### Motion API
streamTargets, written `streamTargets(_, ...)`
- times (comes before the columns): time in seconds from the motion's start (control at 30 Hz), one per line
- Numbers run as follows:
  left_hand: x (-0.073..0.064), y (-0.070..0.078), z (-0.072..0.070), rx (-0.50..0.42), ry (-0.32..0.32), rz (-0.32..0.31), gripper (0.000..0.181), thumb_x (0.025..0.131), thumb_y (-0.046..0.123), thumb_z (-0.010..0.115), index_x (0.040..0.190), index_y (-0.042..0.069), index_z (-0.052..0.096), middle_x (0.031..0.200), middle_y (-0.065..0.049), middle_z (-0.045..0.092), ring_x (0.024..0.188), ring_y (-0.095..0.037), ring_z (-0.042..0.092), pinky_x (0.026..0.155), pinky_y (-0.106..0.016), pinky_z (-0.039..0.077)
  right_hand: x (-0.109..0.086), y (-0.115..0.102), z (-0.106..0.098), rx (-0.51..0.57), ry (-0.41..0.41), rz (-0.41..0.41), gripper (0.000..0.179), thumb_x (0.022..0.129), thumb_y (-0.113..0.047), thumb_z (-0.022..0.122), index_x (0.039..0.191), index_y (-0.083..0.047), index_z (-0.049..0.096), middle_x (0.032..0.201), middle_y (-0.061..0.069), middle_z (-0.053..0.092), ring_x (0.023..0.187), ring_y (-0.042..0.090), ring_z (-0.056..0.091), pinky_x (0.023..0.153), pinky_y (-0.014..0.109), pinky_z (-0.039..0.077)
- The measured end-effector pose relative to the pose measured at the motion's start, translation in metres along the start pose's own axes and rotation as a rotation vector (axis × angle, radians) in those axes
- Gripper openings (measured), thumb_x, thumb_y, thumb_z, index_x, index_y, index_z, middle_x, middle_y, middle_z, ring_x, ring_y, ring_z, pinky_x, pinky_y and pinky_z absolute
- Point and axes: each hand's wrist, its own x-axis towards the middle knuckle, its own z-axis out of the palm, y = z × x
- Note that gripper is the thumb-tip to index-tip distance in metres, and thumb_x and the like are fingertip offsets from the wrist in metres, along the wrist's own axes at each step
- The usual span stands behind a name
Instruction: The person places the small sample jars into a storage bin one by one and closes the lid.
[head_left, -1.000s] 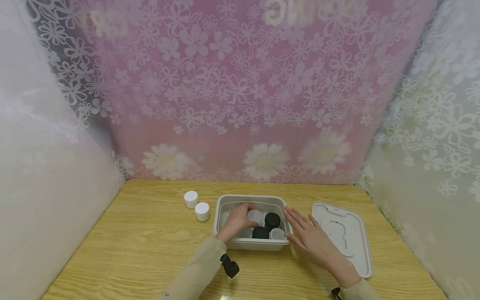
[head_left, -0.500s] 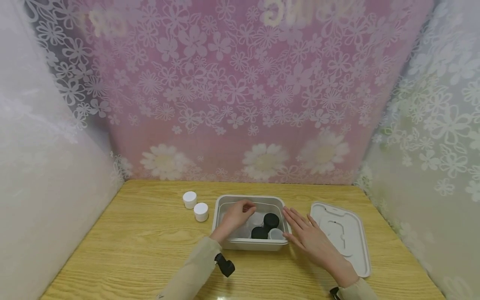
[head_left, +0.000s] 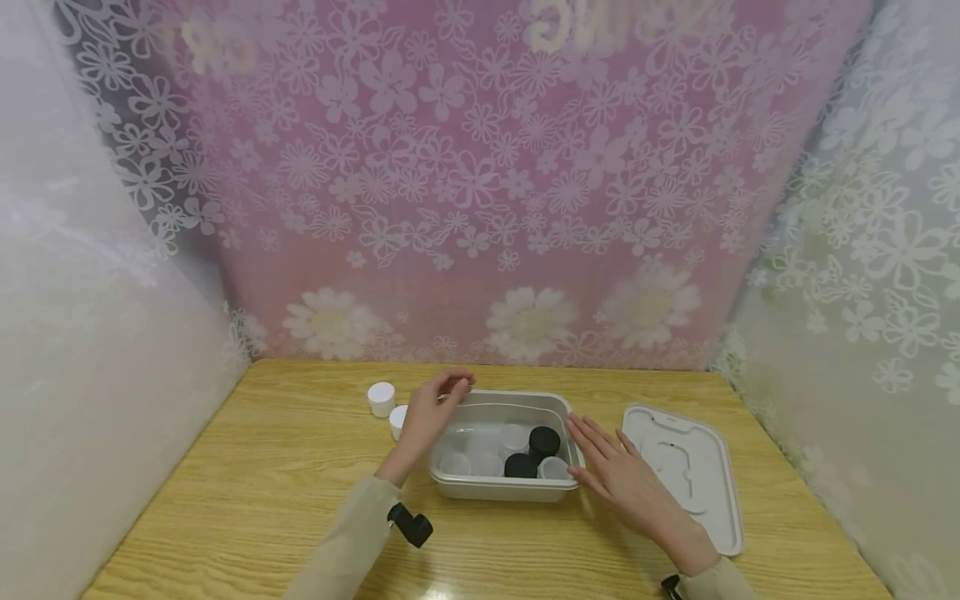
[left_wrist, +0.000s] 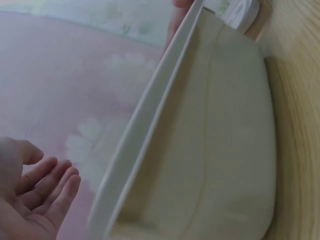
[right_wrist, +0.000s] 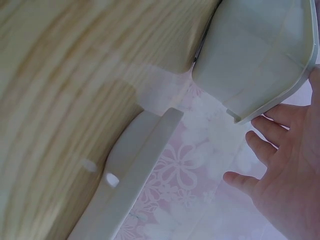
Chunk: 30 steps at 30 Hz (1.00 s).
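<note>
My left hand [head_left: 427, 414] is above the left rim of a light grey plastic box [head_left: 506, 492], its fingers loosely bent with nothing between them. The left wrist view shows that hand [left_wrist: 37, 192] apart from the box wall [left_wrist: 230, 135]. With straight fingers, my right hand [head_left: 626, 483] rests against the box's right rim. Inside the box are black-lidded jars [head_left: 544, 442] and several translucent jars [head_left: 553, 468]. Left of the box stand two white jars; the far one [head_left: 382, 399] shows whole, while my left hand partly covers the near one [head_left: 398, 423].
A light grey lid [head_left: 716, 492] with a moulded recess lies on the wooden table [head_left: 247, 492], right of the box and partly behind my right hand. Flower-patterned curtains [head_left: 480, 208] enclose the table at the back and both sides.
My left hand has let go of a translucent jar inside the box, lifted out and moved left over the rim toward the white jars. My right hand has stayed at the right rim.
</note>
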Motion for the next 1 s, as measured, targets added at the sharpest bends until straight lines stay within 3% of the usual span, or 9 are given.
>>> streamTargets(0.23, -0.001, -0.01, -0.033, -0.014, 0.112, 0.019, 0.025, 0.102, 0.018, 0.063, 0.124, 0.006, 0.069, 0.12, -0.011, 0.072, 0.11, -0.027, 0.069, 0.09, -0.035, 0.061, 0.0, 0.0, 0.0, 0.002, 0.011, -0.01, 0.065, 0.102, -0.04, 0.059, 0.155, -0.005, 0.041, 0.158, 0.01, 0.043, 0.143, 0.033, 0.042, 0.112, 0.067, 0.033)
streamTargets(0.4, -0.005, -0.021, -0.054, 0.012, 0.14, -0.014, 0.03, 0.1, 0.015, 0.067, 0.129, 0.007, 0.066, 0.126, -0.011, 0.069, 0.117, -0.028, 0.066, 0.096, -0.04, 0.058, 0.0, 0.0, -0.001, 0.01, -0.015, 0.005, 0.066, 0.102, -0.04, 0.058, 0.156, -0.005, 0.039, 0.159, 0.009, 0.041, 0.145, 0.032, 0.04, 0.114, 0.067, 0.03)
streamTargets(0.7, -0.017, -0.044, -0.076, 0.111, 0.114, -0.07, 0.044, 0.09, 0.008, 0.078, 0.131, 0.003, 0.063, 0.132, -0.017, 0.065, 0.124, -0.035, 0.06, 0.105, -0.048, 0.052, -0.001, 0.001, 0.0, 0.008, -0.021, 0.016, 0.066, 0.103, -0.041, 0.057, 0.156, -0.006, 0.039, 0.16, 0.008, 0.04, 0.146, 0.032, 0.039, 0.114, 0.066, 0.029)
streamTargets(1.0, -0.023, -0.06, -0.079, 0.235, 0.046, -0.163, 0.053, 0.084, 0.011, 0.084, 0.131, 0.0, 0.063, 0.132, -0.022, 0.064, 0.12, -0.038, 0.061, 0.101, -0.047, 0.055, -0.001, 0.001, 0.001, -0.004, -0.021, 0.016, 0.067, 0.103, -0.042, 0.056, 0.156, -0.006, 0.038, 0.16, 0.007, 0.039, 0.146, 0.031, 0.039, 0.114, 0.066, 0.031)
